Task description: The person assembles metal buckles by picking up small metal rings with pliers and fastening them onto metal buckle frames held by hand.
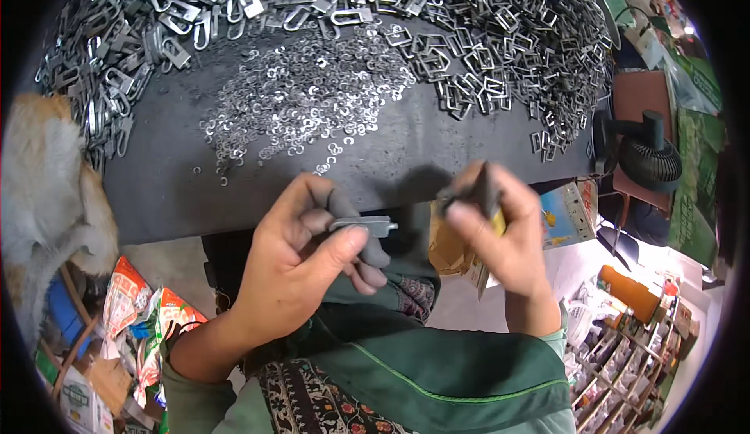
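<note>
Left hand (308, 258), centre of the frame: reaching up from the lower left, fingers curled, thumb laid along a gripped metal piece (367, 221) that points right. Right hand (506, 235), right of centre: held apart from the left, fingers closed round a dark tool (488, 190) (blurred; its kind cannot be told). Upper centre: clips (312, 94) strewn on the table (160, 203).

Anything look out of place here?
Yes: a furry white-and-orange animal, probably a cat, at the left edge of the workbench, near the metal loops. Odd company for loose parts.
</note>
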The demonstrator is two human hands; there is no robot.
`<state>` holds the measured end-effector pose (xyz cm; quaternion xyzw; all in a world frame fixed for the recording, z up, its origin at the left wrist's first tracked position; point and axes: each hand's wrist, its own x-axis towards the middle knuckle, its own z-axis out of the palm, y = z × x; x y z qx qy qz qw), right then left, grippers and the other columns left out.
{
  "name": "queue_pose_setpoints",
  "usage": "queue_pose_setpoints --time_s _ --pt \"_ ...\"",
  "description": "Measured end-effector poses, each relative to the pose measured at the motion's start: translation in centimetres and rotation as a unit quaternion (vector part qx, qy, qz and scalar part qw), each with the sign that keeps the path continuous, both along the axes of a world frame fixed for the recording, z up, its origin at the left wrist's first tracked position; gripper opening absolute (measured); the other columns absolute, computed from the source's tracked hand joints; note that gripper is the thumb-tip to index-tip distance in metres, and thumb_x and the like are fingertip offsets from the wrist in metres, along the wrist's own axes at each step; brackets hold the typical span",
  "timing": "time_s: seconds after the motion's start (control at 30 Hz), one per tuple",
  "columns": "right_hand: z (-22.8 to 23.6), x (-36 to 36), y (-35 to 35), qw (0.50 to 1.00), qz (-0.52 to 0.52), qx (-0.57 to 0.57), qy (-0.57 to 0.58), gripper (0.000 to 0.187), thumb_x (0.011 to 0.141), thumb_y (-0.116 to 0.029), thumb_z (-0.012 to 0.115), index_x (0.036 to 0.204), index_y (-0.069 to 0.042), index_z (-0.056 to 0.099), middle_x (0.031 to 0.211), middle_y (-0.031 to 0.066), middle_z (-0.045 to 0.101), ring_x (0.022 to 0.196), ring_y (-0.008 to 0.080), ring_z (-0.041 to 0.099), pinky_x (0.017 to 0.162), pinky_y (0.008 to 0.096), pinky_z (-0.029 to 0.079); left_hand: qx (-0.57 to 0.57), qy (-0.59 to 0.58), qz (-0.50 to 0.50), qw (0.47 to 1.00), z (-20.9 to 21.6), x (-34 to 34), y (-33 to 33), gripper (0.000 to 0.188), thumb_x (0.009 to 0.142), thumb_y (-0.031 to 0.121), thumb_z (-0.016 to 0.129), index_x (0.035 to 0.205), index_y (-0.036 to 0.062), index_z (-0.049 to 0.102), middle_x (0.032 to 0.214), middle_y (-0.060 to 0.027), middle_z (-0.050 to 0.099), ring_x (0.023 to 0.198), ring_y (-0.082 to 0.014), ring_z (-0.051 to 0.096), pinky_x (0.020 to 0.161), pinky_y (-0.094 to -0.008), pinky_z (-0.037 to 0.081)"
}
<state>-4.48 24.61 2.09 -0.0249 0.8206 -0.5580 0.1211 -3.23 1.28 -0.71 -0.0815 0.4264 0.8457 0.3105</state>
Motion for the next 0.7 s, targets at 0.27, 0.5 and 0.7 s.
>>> queue_pose_setpoints --time_s 0.27,0.5,0.7 --pt "0.2 0.9 -3.5 0.998 0.026 -0.014 -0.051 0.013 0.087 -0.009 0.068 0.090 -0.003 0.057 0.074 0.0052 0.055 0.067 0.0120 0.052 0.061 0.0280 0.043 0.004 0.014 0.007 1.000 -0.4 0.4 0.0 0.014 0.097 0.010 0.052 0.105 -0.0002 0.048 0.082 -0.0149 0.065 0.064 -0.0211 0.066 0.056 -0.0290 0.055" --pt "-0.1 0.6 -2.9 0.984 0.163 0.011 0.070 0.011 0.087 -0.008 0.067 0.089 -0.003 0.057 0.073 0.0071 0.054 0.066 0.0137 0.051 0.060 0.0295 0.042 -0.030 0.009 -0.113 0.993 -0.3 0.7 -1.6 0.013 0.098 0.013 0.053 0.102 0.0010 0.048 0.079 -0.0105 0.064 0.063 -0.0145 0.065 0.055 -0.0230 0.052" --pt "0.5 1.0 -3.7 0.963 0.101 -0.083 -0.236 0.014 0.091 -0.013 0.066 0.091 -0.002 0.058 0.074 -0.0014 0.051 0.074 0.0048 0.044 0.061 0.0259 0.038 -0.319 0.395 0.058 0.860 -1.1 3.5 -0.4 0.009 0.093 0.001 0.056 0.101 0.0001 0.053 0.073 -0.0035 0.064 0.058 -0.0076 0.060 0.051 -0.0219 0.047"
